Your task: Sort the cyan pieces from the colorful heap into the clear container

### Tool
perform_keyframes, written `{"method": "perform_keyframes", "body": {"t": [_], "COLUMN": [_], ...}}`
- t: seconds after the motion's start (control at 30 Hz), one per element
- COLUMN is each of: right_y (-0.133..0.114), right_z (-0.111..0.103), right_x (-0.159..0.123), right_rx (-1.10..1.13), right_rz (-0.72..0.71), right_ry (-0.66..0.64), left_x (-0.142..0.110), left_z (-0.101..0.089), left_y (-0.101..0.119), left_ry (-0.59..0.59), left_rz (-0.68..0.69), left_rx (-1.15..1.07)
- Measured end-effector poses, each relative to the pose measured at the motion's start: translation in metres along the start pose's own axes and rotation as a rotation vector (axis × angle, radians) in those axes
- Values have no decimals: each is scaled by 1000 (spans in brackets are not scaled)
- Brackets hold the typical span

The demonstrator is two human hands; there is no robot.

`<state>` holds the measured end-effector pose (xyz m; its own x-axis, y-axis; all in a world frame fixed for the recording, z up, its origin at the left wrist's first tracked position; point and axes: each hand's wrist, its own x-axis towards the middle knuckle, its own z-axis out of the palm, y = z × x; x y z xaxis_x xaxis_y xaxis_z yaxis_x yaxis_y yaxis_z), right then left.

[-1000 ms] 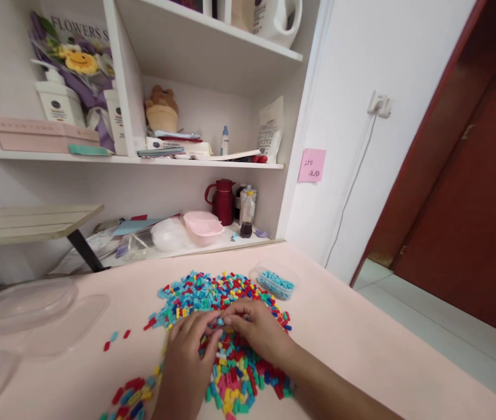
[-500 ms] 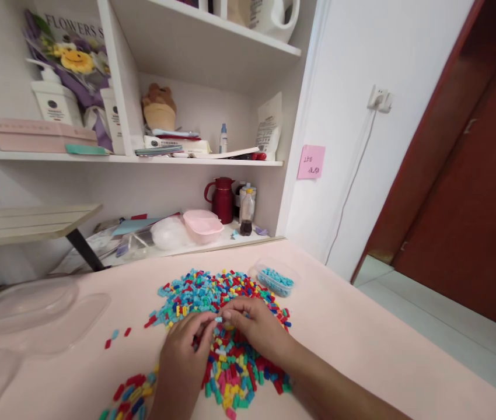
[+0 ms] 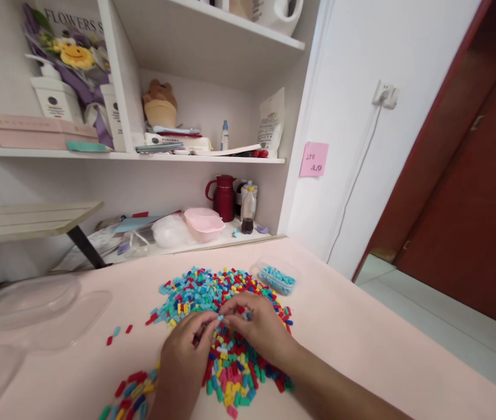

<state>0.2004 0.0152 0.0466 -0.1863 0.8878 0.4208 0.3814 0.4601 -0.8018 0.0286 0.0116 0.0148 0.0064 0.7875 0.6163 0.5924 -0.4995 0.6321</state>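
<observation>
Close work on a pink surface [image 3: 362,344]

Open room ran right from the multicoloured pile [image 3: 198,289] to the surface's edge, a clear tub [image 3: 278,290] of blue pieces [image 3: 277,277] standing near the pile's far side. The left hand [image 3: 189,344] and right hand [image 3: 259,326] hung over the pile, the left thumb and forefinger closer together than a second earlier. Fingers [image 3: 204,317] of both hands were clamped on a tiny blue piece [image 3: 220,318].

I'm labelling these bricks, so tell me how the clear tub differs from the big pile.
The clear tub holds what look like only light-blue bricks; the big pile mixes blue, red, yellow and green. The tub's bricks sit within walls; the pile spreads loose across the tabletop. Both contain many small bricks.
</observation>
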Motion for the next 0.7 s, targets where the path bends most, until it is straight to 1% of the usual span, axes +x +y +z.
{"method": "perform_keyframes", "body": {"t": [0.17, 0.23, 0.3, 0.37, 0.43, 0.5, 0.57, 0.63, 0.7], "right_y": [-1, -1, 0, 2, 7, 14, 24, 34, 40], "right_z": [1, -2, -12, -28, -49, -70, -85, -92, -90], "right_x": [-1, 1, 5, 11, 17, 21, 24, 25, 25], "right_rx": [-76, -121, -185, -245, -276, -288, -279, -230, -142], "right_rz": [-12, -23, -33, -32, -30, -37, -2, 56, 93], "right_ry": [2, 15, 64, 173, 329, 470, 601, 680, 690], "left_x": [1, 0, -3, -5, -6, -5, -4, -3, -2], "left_z": [1, 1, 1, 1, 0, -2, -4, -5, -6], "left_y": [0, 1, 4, 8, 12, 16, 20, 23, 26], "left_ry": [-17, -9, 33, 84, 119, 156, 189, 210, 220], "left_rz": [-24, -77, -165, -255, -321, -375, -412, -421, -412], "left_rx": [-74, -106, -138, -167, -198, -235, -264, -274, -278]}}
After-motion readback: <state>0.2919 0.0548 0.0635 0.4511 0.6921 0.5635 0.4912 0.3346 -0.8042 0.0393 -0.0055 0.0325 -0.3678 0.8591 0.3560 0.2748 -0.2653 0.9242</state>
